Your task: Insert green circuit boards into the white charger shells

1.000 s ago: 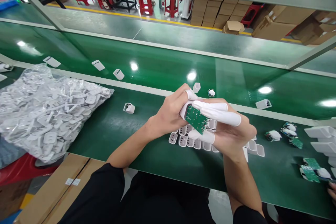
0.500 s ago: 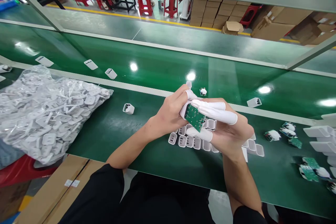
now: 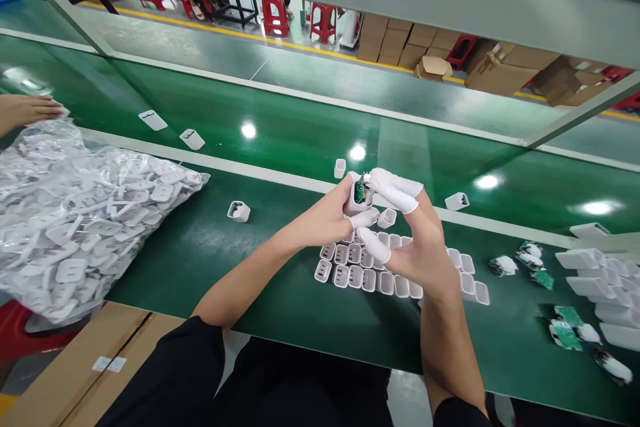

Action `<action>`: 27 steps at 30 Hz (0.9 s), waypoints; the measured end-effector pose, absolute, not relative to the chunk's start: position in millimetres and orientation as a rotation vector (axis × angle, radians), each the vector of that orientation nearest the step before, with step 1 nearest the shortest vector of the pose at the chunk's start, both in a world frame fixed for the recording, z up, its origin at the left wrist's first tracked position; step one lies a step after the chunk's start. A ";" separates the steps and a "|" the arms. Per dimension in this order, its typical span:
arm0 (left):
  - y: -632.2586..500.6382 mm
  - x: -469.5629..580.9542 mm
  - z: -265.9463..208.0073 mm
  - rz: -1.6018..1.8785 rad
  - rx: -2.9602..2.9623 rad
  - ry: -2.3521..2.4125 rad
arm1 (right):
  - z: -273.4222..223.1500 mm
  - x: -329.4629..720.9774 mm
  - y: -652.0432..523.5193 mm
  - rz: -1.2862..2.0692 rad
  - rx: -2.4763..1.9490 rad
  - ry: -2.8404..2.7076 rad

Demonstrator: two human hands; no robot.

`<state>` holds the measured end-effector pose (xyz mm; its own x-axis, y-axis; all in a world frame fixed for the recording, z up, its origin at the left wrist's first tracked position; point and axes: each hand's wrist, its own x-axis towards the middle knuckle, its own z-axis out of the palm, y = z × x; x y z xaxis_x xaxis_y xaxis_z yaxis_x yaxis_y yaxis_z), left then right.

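My left hand (image 3: 333, 217) grips a white plastic charger housing (image 3: 361, 205), its open end tilted up and toward the right. A green circuit board (image 3: 359, 188) stands partly inside that housing. My right hand (image 3: 415, 233) wears white finger cots; its index and middle fingertips are at the board's upper edge, while the thumb stays apart below. Beneath both hands, rows of white housings (image 3: 369, 280) stand on the green table (image 3: 280, 307), several showing slots inside. One loose housing (image 3: 387, 217) sits just behind these rows, partly close to my left fingertips.
A clear bag of white plastic parts (image 3: 100, 213) lies left, with another person's hand (image 3: 30, 110) at its far end. Loose circuit boards (image 3: 565, 330) and stacked housings (image 3: 613, 287) are at right. Several housings (image 3: 192, 139) lie on the belt (image 3: 290, 140) behind; a metal frame bar (image 3: 320, 90) spans beyond.
The circuit board, earlier outside in my right hand, now sits partly in the housing. My right thumb has come away from it. Housings on the belt shifted left; another person's hand appeared at the bag.
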<state>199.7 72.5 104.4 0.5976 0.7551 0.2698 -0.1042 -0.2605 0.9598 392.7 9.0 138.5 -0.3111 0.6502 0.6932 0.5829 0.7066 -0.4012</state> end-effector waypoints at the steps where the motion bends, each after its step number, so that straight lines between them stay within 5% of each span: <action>1: 72.9 199.3 104.6 0.869 1.609 0.527 | 139.4 394.4 9.0 0.108 -0.957 -2.056; 8: 70.7 188.2 119.3 0.835 1.709 0.498 | 130.8 392.7 14.2 -0.219 -0.981 -2.038; 19: 62.3 177.6 132.8 1.057 1.521 0.294 | 141.2 374.2 -2.6 0.415 -0.892 -1.407; 27: 4.8 156.3 125.3 1.092 0.990 0.390 | 162.1 338.1 -31.9 0.732 -1.016 -1.434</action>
